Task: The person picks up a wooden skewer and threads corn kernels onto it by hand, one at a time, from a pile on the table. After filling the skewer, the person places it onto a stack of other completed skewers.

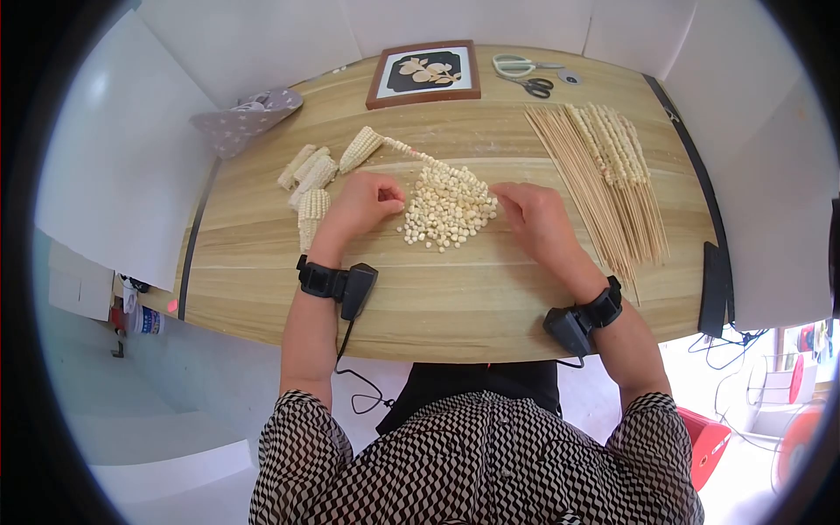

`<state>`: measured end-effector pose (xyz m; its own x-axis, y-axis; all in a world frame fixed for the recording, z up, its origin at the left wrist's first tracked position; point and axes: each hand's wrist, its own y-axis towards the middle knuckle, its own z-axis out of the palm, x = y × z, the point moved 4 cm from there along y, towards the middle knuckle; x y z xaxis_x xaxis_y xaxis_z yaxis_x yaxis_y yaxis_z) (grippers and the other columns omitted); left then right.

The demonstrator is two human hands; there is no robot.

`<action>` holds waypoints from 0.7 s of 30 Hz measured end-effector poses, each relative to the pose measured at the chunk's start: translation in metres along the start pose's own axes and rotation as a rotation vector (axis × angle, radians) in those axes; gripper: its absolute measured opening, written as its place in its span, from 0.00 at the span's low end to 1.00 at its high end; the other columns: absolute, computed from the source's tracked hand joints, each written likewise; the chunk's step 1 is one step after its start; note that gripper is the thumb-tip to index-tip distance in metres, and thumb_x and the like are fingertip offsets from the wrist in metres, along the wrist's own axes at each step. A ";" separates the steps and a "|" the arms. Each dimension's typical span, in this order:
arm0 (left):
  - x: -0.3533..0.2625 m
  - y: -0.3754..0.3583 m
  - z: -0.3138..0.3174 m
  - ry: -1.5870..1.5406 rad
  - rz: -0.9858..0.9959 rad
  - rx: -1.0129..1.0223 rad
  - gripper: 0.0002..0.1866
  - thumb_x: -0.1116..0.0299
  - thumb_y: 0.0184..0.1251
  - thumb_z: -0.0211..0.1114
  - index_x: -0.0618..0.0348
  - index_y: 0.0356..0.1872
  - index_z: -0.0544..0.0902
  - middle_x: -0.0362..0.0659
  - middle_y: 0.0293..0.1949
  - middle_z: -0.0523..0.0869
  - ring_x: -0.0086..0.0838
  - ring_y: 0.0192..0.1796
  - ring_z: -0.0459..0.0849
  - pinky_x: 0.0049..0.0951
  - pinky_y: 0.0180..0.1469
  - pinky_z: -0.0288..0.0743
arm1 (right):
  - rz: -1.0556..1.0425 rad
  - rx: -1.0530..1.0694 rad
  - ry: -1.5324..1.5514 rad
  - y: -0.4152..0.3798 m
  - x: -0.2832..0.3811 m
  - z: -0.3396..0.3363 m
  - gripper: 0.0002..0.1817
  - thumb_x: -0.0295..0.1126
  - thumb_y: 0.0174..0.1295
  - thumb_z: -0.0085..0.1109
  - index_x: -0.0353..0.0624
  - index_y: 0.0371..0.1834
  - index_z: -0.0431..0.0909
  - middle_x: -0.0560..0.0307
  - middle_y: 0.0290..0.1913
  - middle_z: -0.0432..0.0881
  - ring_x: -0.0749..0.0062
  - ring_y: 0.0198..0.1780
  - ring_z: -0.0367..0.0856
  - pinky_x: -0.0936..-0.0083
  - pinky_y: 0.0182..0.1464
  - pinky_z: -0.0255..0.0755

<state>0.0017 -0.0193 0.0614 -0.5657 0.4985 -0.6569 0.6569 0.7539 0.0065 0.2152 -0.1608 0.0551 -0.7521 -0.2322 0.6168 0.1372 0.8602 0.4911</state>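
Note:
A loose pile of pale corn kernels (446,214) lies on the table between my hands. My left hand (369,201) is at its left edge, thumb and fingertips pinched together; anything between them is too small to make out. Across from it, my right hand (535,214) has its fingers closed at the pile's right edge, and what they hold is hidden. A narrow row of strung kernels (409,150) slants from the back left into the top of the pile, toward my right fingertips. Its near end blends with the loose kernels. Behind my left hand lies a corn cob (360,149).
More cobs (313,179) lie at the left. Bare wooden skewers (577,184) and several skewers threaded with kernels (612,144) lie right of my right hand. At the back are a framed flower picture (379,83), scissors (535,87) and a patterned cloth (249,122).

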 end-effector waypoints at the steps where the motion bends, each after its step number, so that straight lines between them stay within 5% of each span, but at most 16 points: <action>1: 0.002 0.000 0.003 -0.027 0.007 0.032 0.06 0.73 0.53 0.68 0.64 0.32 0.84 0.41 0.23 0.83 0.21 0.27 0.78 0.23 0.32 0.72 | -0.027 -0.017 0.007 0.000 0.000 0.000 0.08 0.25 0.59 0.56 0.38 0.41 0.81 0.42 0.28 0.80 0.47 0.31 0.80 0.59 0.35 0.73; 11: -0.002 0.001 0.015 -0.021 0.065 0.073 0.06 0.76 0.53 0.69 0.65 0.33 0.84 0.38 0.24 0.82 0.18 0.27 0.76 0.21 0.31 0.71 | -0.012 0.009 0.002 0.000 0.002 0.000 0.08 0.25 0.59 0.56 0.38 0.41 0.81 0.42 0.29 0.81 0.47 0.32 0.80 0.59 0.36 0.74; 13: -0.002 0.001 0.016 -0.031 0.070 0.069 0.06 0.76 0.53 0.68 0.64 0.33 0.84 0.40 0.22 0.81 0.22 0.26 0.76 0.23 0.31 0.71 | 0.009 0.023 -0.017 0.000 0.002 0.000 0.08 0.24 0.59 0.57 0.37 0.41 0.82 0.43 0.33 0.83 0.50 0.34 0.82 0.66 0.37 0.75; 21: -0.004 0.001 0.015 -0.064 0.148 0.031 0.06 0.75 0.53 0.68 0.65 0.33 0.84 0.43 0.24 0.81 0.25 0.26 0.77 0.26 0.30 0.71 | 0.000 0.014 0.001 0.000 0.003 0.000 0.08 0.25 0.59 0.57 0.38 0.41 0.81 0.42 0.30 0.81 0.48 0.33 0.80 0.60 0.37 0.74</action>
<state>0.0123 -0.0275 0.0527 -0.4296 0.5739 -0.6972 0.7464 0.6602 0.0836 0.2131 -0.1617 0.0566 -0.7516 -0.2326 0.6172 0.1282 0.8664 0.4826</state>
